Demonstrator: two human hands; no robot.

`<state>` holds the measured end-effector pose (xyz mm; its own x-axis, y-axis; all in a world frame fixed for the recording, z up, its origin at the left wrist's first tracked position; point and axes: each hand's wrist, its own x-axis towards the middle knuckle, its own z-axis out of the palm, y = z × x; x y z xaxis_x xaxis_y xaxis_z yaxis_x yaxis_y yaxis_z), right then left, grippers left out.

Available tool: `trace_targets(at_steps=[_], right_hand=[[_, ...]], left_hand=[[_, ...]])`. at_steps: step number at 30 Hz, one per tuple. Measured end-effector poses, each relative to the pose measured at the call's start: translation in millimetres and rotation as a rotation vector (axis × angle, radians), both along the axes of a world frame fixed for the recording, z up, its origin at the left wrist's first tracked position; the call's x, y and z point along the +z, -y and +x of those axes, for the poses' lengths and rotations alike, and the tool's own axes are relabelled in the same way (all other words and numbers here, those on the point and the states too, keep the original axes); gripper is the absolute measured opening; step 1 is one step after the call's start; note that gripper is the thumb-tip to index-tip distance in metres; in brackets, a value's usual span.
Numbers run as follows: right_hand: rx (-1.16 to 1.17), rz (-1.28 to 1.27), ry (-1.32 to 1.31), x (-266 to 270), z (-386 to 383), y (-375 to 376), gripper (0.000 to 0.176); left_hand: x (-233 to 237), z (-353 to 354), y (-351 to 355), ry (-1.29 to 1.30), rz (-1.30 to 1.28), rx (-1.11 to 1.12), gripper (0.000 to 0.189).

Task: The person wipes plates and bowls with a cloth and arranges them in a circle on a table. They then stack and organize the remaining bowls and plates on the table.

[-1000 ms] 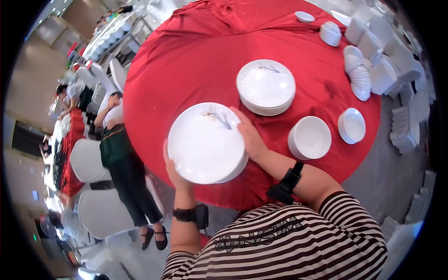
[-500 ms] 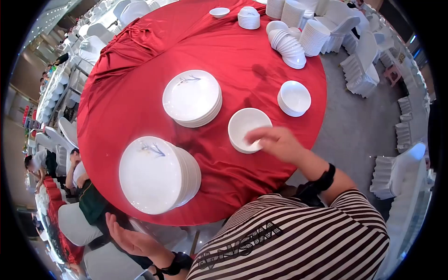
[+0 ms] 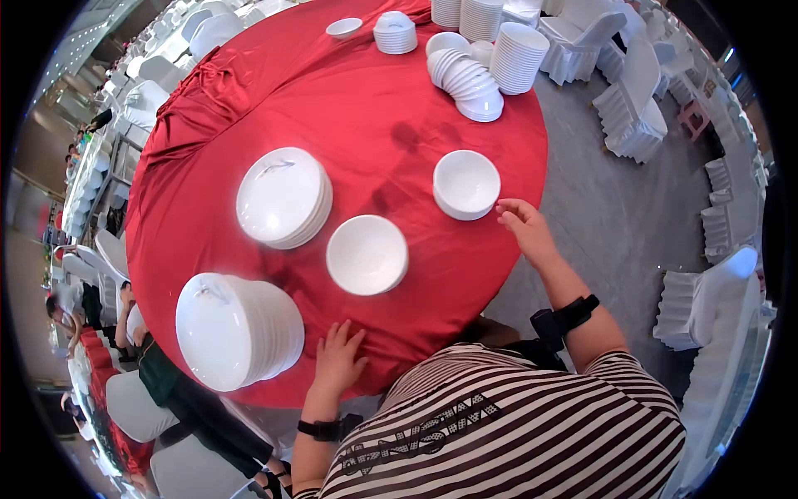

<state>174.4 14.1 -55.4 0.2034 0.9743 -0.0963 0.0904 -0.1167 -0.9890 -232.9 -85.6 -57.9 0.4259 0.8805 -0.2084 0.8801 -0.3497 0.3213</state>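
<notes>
My left hand [image 3: 339, 359] is over the near edge of the red cloth, fingers spread and empty, just right of a tall stack of white plates [image 3: 214, 333]. My right hand [image 3: 517, 218] is beside a small stack of white bowls [image 3: 467, 183], fingers slightly bent and apart, with nothing between them; whether a fingertip touches the bowls I cannot tell. Between the hands stands another white bowl [image 3: 367, 254], with a shorter plate stack [image 3: 281, 196] behind it to the left.
The round table has a red cloth [image 3: 349, 108]. At its far side are leaning bowls [image 3: 467, 81], tall stacks of small dishes [image 3: 517, 58], stacked bowls [image 3: 394, 33] and a single bowl [image 3: 343, 28]. White-covered chairs [image 3: 636, 108] stand right. People are at the left.
My right hand has moved off the middle bowl, right to the bowl stack. My left hand has come from beyond the table's edge onto the cloth. The view has shifted.
</notes>
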Motion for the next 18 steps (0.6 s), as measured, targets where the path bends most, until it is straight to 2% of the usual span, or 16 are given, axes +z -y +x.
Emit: trace_targets(at_steps=[4,7,11,13,17,18], right_hand=[[-0.058,-0.133,-0.079,-2.3,54.1,-7.2,0.030],[0.022,-0.267,-0.109,2.7,80.5,-24.1,0.043],[0.125,-0.419,-0.136,-1.1,67.9,-58.3,0.061],[0.203,-0.485,-0.142,0.5,51.5,-79.4,0.067],[0.418,-0.562,-0.177,-7.1,28.7,-106.0,0.060],[0.400,-0.583,-0.200,-7.7,28.0,-108.2,0.057]], left_hand=[[-7.3,10.9,7.8,0.152,0.016,0.282,0.040],[-5.7,33.7,9.3,0.245,0.103,0.479,0.033],[9.3,71.4,7.1,0.392,0.112,0.634,0.033],[16.8,86.8,8.9,0.372,0.149,0.653,0.032],[34.0,98.6,14.4,0.407,0.178,0.698,0.031],[37.6,99.5,17.0,0.428,0.183,0.714,0.030]])
